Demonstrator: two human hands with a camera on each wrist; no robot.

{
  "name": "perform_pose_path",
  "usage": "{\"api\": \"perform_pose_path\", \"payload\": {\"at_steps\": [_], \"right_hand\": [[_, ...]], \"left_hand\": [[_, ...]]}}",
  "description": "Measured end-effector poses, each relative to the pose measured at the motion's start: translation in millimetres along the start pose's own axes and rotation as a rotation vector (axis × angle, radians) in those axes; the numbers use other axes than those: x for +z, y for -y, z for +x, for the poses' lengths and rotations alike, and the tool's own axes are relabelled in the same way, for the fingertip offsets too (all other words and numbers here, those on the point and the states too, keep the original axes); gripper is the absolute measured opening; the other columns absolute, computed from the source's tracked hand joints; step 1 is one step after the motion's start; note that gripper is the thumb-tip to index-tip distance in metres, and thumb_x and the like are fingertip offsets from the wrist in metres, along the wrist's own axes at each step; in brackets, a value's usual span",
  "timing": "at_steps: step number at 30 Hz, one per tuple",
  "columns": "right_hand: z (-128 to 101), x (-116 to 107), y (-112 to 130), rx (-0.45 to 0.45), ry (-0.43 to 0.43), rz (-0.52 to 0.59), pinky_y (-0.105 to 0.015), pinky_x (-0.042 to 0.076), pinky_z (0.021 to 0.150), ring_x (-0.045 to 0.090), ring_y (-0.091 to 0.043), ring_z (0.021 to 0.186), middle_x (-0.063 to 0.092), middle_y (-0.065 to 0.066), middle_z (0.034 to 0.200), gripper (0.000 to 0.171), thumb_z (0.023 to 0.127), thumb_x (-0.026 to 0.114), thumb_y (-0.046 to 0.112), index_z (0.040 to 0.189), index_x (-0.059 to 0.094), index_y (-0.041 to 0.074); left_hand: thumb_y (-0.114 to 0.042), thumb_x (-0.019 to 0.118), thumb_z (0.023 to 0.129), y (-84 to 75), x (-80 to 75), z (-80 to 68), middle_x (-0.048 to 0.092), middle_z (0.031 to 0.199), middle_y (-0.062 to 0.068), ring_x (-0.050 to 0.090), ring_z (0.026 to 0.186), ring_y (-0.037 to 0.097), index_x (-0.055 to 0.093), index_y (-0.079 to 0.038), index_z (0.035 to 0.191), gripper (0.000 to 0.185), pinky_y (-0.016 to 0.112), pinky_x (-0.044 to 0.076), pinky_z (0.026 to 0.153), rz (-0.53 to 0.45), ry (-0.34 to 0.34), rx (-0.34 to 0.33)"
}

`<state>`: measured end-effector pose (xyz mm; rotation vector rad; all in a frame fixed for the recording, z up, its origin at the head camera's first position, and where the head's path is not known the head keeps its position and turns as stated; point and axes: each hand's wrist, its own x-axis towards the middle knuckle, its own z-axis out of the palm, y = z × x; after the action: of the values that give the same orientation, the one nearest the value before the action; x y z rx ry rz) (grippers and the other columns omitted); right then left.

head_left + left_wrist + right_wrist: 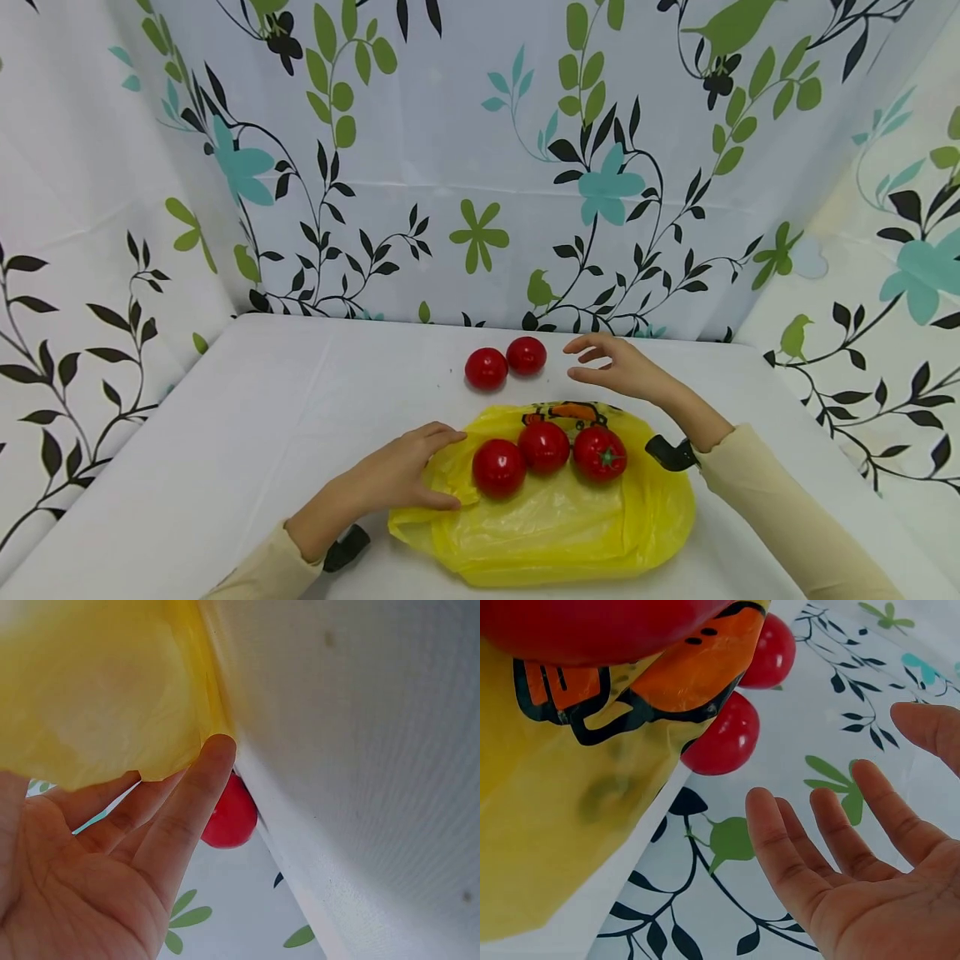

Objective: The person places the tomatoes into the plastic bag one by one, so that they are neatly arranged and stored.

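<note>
A yellow plastic bag lies flat on the white table, with three red tomatoes in a row on its far part. My left hand rests on the bag's left edge, and its straight fingers touch the yellow film. Two more tomatoes sit side by side on the table beyond the bag. Just to their right my right hand hovers with its fingers spread and nothing in it. The right wrist view shows those two tomatoes past the bag's printed end.
Floral-print cloth walls enclose the table at the back and on both sides. Bare white tabletop lies to the left of the bag and at the far right. A black wrist mount sits on the right forearm.
</note>
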<state>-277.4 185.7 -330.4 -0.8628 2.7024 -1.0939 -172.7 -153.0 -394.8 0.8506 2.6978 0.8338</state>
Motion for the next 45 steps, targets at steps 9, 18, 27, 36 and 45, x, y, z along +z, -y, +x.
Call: {"api": "perform_pose_path", "payload": {"at_steps": [9,18,27,36,45], "right_hand": [[13.3,7.7,-9.5,0.027,-0.005,0.008,-0.053,0.05,0.096,0.055,-0.039,0.117,0.058,-0.018,0.13,0.039,0.093,0.068,0.022,0.125,0.058,0.003],[30.4,8.2,-10.2,-0.024,-0.009,0.006,-0.057,0.046,0.099,0.053,-0.04,0.119,0.057,-0.02,0.129,0.036,0.094,0.066,0.018,0.125,0.059,0.0],[47.7,13.0,-7.6,-0.013,0.011,0.029,-0.055,0.048,0.098,0.051,-0.042,0.12,0.056,-0.02,0.132,0.036,0.093,0.067,0.015,0.125,0.059,0.001],[69.7,18.2,-9.5,0.029,0.023,0.058,-0.055,0.046,0.1,0.047,-0.042,0.124,0.053,-0.022,0.135,0.038,0.094,0.065,0.019,0.127,0.058,0.001],[82.4,18.3,-18.0,0.118,0.048,0.121,-0.054,0.044,0.103,0.043,-0.045,0.128,0.049,-0.025,0.139,0.045,0.094,0.065,0.018,0.133,0.053,-0.002]], "left_hand": [[-0.044,0.081,0.077,-0.6,3.4,-4.9,0.051,0.138,0.009,0.052,0.123,0.027,0.051,-0.007,0.141,0.08,0.048,0.046,0.103,-0.042,0.015,-0.014],[-0.045,0.081,0.077,2.5,3.0,-4.7,0.052,0.138,0.009,0.053,0.122,0.025,0.051,-0.008,0.141,0.08,0.046,0.047,0.103,-0.019,0.01,-0.004],[-0.046,0.08,0.078,3.2,0.3,-3.6,0.052,0.138,0.008,0.053,0.121,0.025,0.051,-0.008,0.141,0.079,0.045,0.047,0.102,-0.01,0.015,-0.016],[-0.046,0.079,0.078,2.1,0.6,-2.3,0.052,0.138,0.007,0.053,0.122,0.024,0.051,-0.008,0.14,0.078,0.044,0.047,0.103,0.011,0.0,0.007],[-0.045,0.08,0.078,-0.2,-1.6,-2.2,0.052,0.139,0.009,0.052,0.123,0.026,0.051,-0.008,0.14,0.078,0.045,0.046,0.104,0.011,0.0,0.002]]}}
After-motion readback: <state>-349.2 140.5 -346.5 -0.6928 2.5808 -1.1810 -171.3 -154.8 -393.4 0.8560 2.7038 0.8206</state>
